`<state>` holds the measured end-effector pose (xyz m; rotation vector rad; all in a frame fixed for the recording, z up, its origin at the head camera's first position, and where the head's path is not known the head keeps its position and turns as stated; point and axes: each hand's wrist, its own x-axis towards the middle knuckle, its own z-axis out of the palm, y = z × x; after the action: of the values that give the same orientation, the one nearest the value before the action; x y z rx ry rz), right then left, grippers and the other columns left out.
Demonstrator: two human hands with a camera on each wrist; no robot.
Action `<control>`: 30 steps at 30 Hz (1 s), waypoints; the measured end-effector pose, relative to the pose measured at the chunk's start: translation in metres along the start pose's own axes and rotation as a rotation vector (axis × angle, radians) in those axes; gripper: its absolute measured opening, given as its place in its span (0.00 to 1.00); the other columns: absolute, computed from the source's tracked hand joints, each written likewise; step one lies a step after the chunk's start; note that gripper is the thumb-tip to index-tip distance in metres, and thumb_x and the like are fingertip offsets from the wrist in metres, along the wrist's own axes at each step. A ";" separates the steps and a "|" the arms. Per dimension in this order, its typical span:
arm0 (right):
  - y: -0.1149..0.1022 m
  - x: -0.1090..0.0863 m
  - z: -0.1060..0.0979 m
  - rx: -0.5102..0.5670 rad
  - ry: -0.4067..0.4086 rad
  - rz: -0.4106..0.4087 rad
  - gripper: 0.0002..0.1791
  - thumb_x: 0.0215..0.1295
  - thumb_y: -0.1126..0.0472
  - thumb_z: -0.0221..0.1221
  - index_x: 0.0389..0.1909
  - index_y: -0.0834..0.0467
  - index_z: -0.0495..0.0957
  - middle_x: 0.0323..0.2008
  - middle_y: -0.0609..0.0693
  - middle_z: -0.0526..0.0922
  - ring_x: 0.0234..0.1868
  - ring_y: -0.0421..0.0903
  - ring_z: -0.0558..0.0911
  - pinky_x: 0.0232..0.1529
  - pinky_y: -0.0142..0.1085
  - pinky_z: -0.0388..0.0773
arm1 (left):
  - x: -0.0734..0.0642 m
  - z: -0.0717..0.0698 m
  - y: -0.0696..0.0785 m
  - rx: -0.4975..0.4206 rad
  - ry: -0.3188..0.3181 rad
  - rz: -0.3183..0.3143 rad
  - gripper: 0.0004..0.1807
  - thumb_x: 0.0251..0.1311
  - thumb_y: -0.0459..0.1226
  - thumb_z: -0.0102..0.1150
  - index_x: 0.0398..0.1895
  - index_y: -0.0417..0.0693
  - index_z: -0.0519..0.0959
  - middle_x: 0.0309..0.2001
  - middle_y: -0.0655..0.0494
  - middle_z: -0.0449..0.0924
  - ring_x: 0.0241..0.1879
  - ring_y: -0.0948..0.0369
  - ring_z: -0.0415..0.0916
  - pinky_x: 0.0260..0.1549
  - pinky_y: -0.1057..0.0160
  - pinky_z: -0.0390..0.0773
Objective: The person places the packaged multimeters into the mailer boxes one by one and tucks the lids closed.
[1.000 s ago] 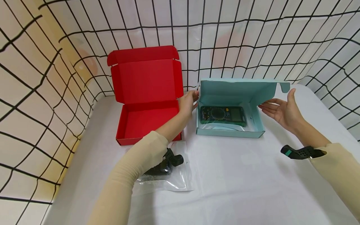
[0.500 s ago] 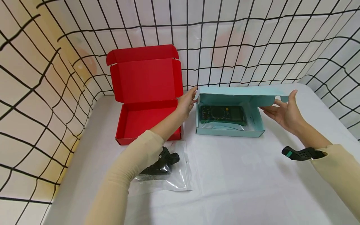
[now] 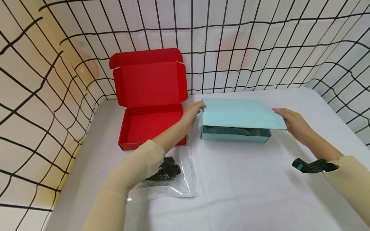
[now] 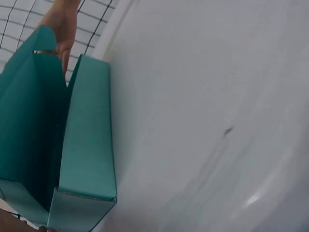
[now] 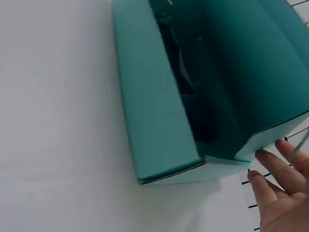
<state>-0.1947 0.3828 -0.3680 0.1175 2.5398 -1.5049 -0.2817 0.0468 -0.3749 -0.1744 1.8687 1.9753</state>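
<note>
A light blue cardboard box (image 3: 235, 137) sits on the white table, its hinged lid (image 3: 242, 113) lowered at a slant with a dark gap along the front. My left hand (image 3: 191, 113) touches the box's left end; only bits of its fingers (image 4: 21, 224) show in the left wrist view. At the opposite end, my right hand (image 3: 296, 124) lies against the lid's right side. In the right wrist view its extended fingers (image 5: 275, 166) touch the side flap. The multimeter inside is hidden from the head view by the lid.
An open red box (image 3: 156, 122) stands left of the blue one, its lid upright. In front of it, partly under my left sleeve, lies a clear zip bag (image 3: 185, 183) with a black item (image 3: 169, 170) inside. Black wire mesh (image 3: 219, 57) encloses the back and sides.
The blue box's lid has swung forward and down, covering the multimeter. My right hand has moved slightly lower along with it; the left hand has shifted a little down at the left end.
</note>
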 end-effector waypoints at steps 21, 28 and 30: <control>0.095 0.018 0.016 -0.281 0.328 -0.179 0.25 0.50 0.40 0.62 0.48 0.46 0.77 0.45 0.39 0.78 0.47 0.22 0.69 0.40 0.11 0.68 | -0.025 0.009 -0.042 0.290 0.031 0.080 0.31 0.61 0.39 0.52 0.68 0.53 0.56 0.67 0.48 0.57 0.65 0.50 0.58 0.59 0.53 0.65; 0.091 0.010 0.026 -0.311 0.389 -0.156 0.27 0.50 0.38 0.61 0.49 0.48 0.76 0.41 0.34 0.78 0.41 0.19 0.69 0.35 0.13 0.70 | -0.025 0.009 -0.048 0.306 0.050 0.146 0.30 0.61 0.39 0.53 0.67 0.48 0.59 0.64 0.48 0.63 0.62 0.51 0.63 0.56 0.55 0.68; 0.085 0.002 0.031 -0.326 0.412 -0.121 0.29 0.50 0.37 0.60 0.50 0.48 0.75 0.40 0.33 0.78 0.37 0.17 0.69 0.30 0.15 0.71 | -0.026 0.009 -0.050 0.302 0.065 0.160 0.30 0.60 0.39 0.55 0.66 0.47 0.61 0.62 0.48 0.66 0.60 0.52 0.66 0.55 0.57 0.70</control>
<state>-0.1794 0.3968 -0.4560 0.2549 3.1346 -1.1777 -0.2375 0.0510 -0.4108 -0.0005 2.2571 1.7739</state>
